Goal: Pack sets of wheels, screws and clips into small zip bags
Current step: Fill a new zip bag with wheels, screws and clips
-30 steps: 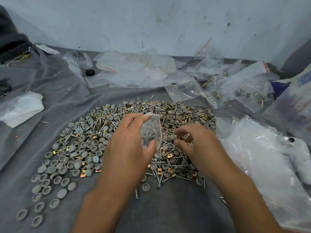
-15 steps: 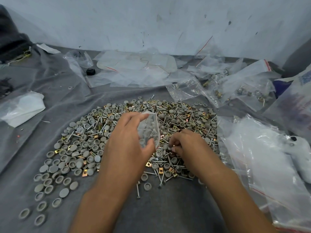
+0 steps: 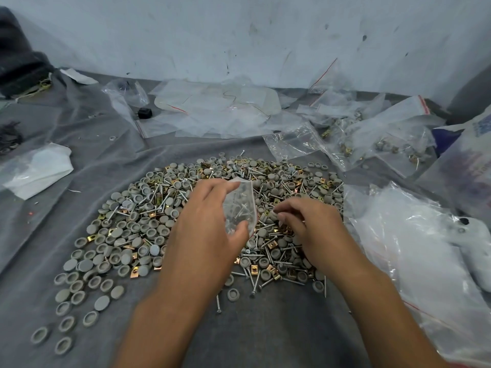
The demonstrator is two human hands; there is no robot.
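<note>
Holding a small clear plastic zip bag (image 3: 240,205) between thumb and fingers, the left hand (image 3: 210,229) kept it upright above the big heap of grey round wheels, silver screws and brass clips (image 3: 170,216) on the grey cloth (image 3: 265,328). A few screws already showed inside the bag. The right hand (image 3: 310,227) was just beside it with curled fingers pinching at something small over the heap; what exactly, I could not tell. The risk, I think, was a piece missing the narrow mouth and falling back, or a sharp screw tip piercing the thin plastic. A wrong count was also possible, because the parts lay mixed.
</note>
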